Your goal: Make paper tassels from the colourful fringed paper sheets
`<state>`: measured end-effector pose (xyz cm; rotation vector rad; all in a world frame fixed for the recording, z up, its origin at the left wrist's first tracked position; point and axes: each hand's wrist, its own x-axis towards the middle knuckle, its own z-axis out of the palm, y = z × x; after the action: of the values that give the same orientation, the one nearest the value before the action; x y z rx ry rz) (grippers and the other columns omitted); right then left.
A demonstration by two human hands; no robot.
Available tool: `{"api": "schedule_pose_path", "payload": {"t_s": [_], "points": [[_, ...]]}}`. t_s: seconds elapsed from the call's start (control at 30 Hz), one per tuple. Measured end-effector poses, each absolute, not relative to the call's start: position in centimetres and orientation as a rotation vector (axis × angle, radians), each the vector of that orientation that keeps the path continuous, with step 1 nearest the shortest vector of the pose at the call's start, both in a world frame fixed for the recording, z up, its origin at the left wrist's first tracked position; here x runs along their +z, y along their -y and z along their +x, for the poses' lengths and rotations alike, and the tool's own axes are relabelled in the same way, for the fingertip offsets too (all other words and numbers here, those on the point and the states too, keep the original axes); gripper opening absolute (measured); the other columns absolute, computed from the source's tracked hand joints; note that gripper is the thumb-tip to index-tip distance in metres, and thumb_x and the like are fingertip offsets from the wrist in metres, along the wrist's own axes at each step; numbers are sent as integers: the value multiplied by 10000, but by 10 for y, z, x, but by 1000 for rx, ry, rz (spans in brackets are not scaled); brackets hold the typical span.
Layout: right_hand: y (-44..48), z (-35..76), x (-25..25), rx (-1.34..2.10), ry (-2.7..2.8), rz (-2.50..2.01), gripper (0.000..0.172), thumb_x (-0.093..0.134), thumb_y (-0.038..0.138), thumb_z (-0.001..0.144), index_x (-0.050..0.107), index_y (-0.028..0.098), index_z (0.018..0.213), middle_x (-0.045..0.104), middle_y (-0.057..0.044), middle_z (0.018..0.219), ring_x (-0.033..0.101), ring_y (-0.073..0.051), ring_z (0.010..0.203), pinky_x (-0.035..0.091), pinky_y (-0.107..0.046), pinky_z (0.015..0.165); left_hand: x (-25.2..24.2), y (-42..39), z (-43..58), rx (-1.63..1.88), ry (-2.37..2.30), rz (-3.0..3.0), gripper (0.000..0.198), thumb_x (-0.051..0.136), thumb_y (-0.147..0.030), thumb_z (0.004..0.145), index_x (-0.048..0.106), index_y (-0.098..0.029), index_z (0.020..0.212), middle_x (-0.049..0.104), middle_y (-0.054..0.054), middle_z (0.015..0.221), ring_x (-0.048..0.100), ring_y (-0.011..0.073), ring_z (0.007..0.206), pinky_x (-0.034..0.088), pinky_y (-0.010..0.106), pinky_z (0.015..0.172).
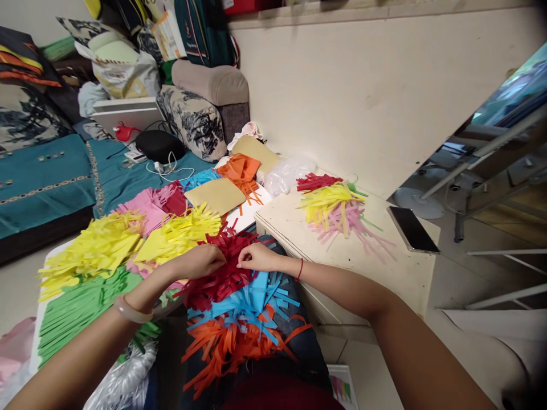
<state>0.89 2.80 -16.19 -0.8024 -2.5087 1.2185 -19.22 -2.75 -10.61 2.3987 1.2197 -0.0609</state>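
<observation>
Both hands meet over a bunch of dark red fringed paper [226,279] on my lap. My left hand [207,260] is closed at the left side of the bunch, its fingertips hidden. My right hand [258,257] pinches thumb and forefinger together at the right side; what is between them is too small to make out. Just below the red bunch lies blue fringed paper [252,299], then orange fringed paper [226,344]. Beside my left forearm are yellow fringed paper [179,233] and green fringed paper [89,307].
On the right, a cream wooden surface [282,213] holds a yellow, pink and red fringed bundle [333,205] and a phone [413,229]. Ahead lie tan sheets [220,196], pink paper [143,208] and clear plastic [288,173]. A teal-covered sofa [47,171] stands left.
</observation>
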Motion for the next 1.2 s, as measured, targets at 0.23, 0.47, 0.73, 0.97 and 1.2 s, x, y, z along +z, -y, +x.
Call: {"api": "schedule_pose_path", "payload": {"t_s": [0.23, 0.47, 0.73, 0.97, 1.2], "points": [[-25, 4, -157, 1151, 2521, -786, 37, 695, 140, 741, 725, 122, 754, 721, -45, 759, 622, -125, 699, 406, -199, 663, -101, 30, -190, -32, -1198, 2373, 274, 410, -147, 808, 569, -167, 585, 563, 12, 582, 429, 110, 517, 287, 238, 543], [-23, 5, -157, 1141, 2528, -783, 103, 630, 71, 722, 722, 113, 744, 711, -39, 733, 617, -116, 670, 407, -190, 641, -100, 29, -190, -56, -1194, 2345, 255, 423, -129, 775, 548, -157, 554, 530, 3, 548, 377, 99, 492, 261, 243, 523], [-20, 1, -155, 1191, 2509, -703, 170, 724, 246, 746, 724, 117, 856, 712, -44, 784, 627, -109, 682, 424, -180, 642, -100, 26, -195, -23, -1247, 2181, 218, 506, -224, 789, 714, -160, 776, 696, 33, 720, 554, 121, 591, 362, 214, 576], [-18, -4, -156, 1167, 2465, -747, 98, 751, 200, 723, 709, 120, 761, 690, -28, 721, 579, -103, 641, 375, -189, 606, -99, 29, -198, 60, -1256, 2128, 141, 558, -251, 781, 662, -167, 829, 671, 11, 724, 561, 120, 610, 384, 203, 570], [-17, -8, -163, 1238, 2370, -809, 146, 792, 213, 676, 677, 126, 703, 657, 3, 646, 579, -98, 608, 374, -181, 573, -102, 40, -202, 206, -1336, 2091, 166, 544, -316, 831, 603, -163, 856, 648, 1, 709, 540, 110, 590, 394, 195, 568]]}}
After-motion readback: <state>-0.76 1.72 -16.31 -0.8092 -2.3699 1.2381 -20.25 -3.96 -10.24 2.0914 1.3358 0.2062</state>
